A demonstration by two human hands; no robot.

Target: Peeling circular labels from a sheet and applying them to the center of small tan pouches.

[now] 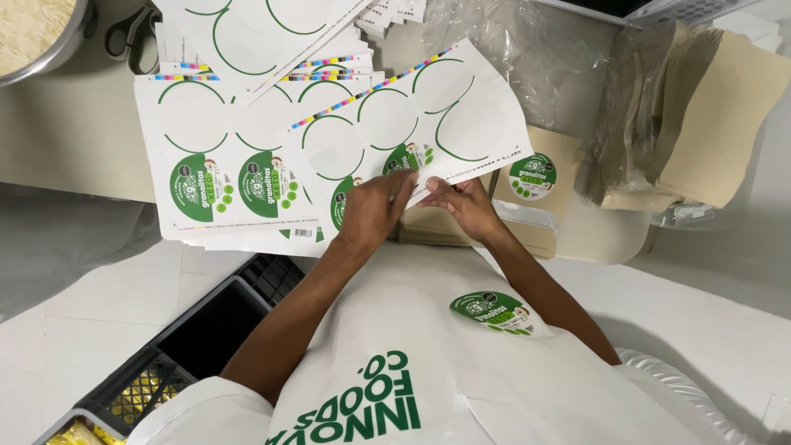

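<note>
1. The sticker sheet lies tilted at the centre of the surface, its lower edge under both hands.
2. The left hand has its fingers pinched shut on a round green label at the sheet's edge; the right hand curls its fingers closed on the same edge, at 3 o'clock from the left.
3. A metal bowl at 10 o'clock holds pale grains and is cut off by the frame.
4. A black crate at 7 o'clock holds yellow packets, partly hidden.
5. Tan pouches are stacked at 2 o'clock.
6. Both forearms angle inward over a white apron.
</note>
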